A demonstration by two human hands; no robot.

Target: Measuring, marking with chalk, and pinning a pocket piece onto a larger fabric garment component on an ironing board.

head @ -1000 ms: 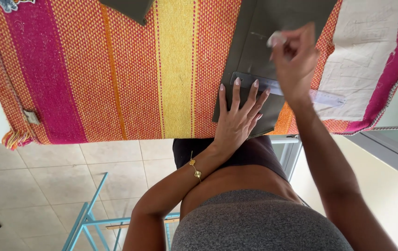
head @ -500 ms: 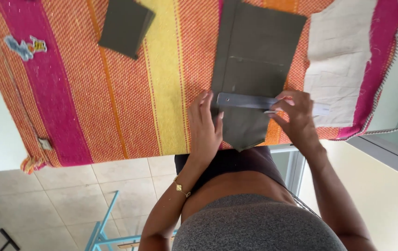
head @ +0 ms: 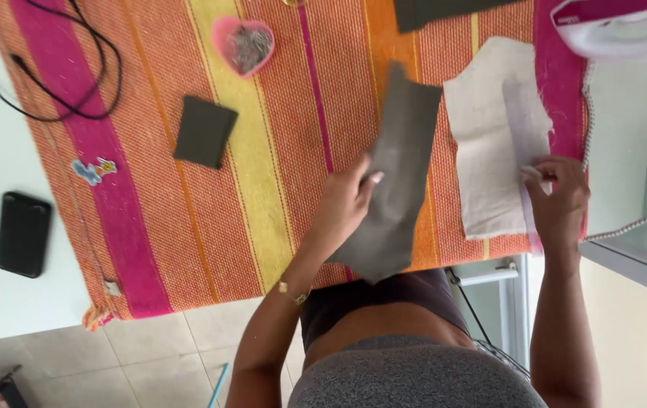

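Loosely, the left hand (head: 344, 202) pinches the grey fabric piece (head: 395, 181), lifted beside its fingertips; right hand (head: 561, 198) fingers close on a clear ruler (head: 523, 143). Such slack grip risks dropping the fabric.

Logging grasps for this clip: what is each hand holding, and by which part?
Left hand grips the dark grey fabric piece at its left edge, midway. Right hand pinches a clear ruler near its lower end.
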